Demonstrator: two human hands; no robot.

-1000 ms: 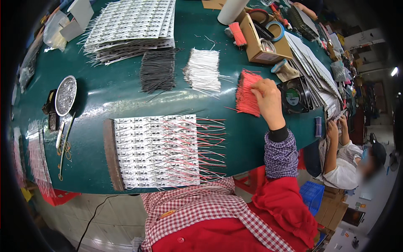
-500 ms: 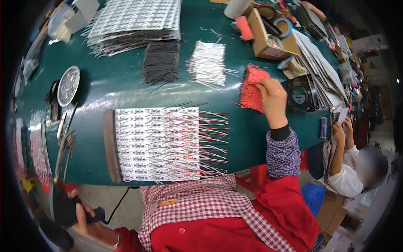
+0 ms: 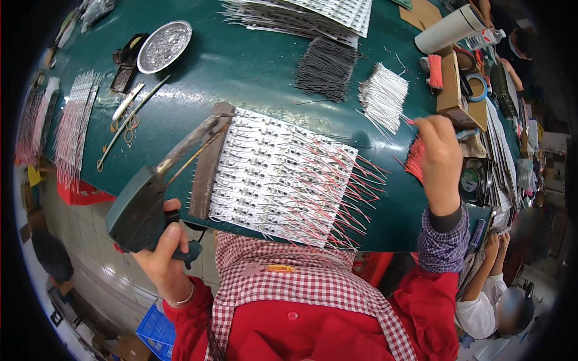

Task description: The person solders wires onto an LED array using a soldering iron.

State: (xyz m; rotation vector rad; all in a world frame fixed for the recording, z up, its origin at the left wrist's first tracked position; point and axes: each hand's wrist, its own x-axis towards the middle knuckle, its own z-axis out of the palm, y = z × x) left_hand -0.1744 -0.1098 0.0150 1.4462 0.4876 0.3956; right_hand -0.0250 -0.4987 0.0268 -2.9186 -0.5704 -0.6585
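My left hand (image 3: 161, 253) grips the handle of a dark green soldering gun (image 3: 144, 201); its long tip points up toward the left edge of a panel of white circuit strips (image 3: 274, 174) with red and white wires sticking out on its right side. A brown bar (image 3: 208, 162) lies along the panel's left edge. My right hand (image 3: 438, 162) is raised at the right, fingers pinched on a thin red wire above a bundle of red wires (image 3: 416, 157) on the green table (image 3: 241, 66).
Bundles of black wires (image 3: 325, 67) and white wires (image 3: 383, 95) lie beyond the panel. A round metal dish (image 3: 164, 45), tweezers and scissors (image 3: 126, 123) sit at the left. Cardboard boxes (image 3: 454, 90), a white cylinder (image 3: 448, 29) and tape rolls crowd the right. Another person (image 3: 490, 289) sits lower right.
My left hand has come up from below the table with the soldering gun, its tip now at the panel's left edge. My right hand has lifted off the red bundle with a wire.
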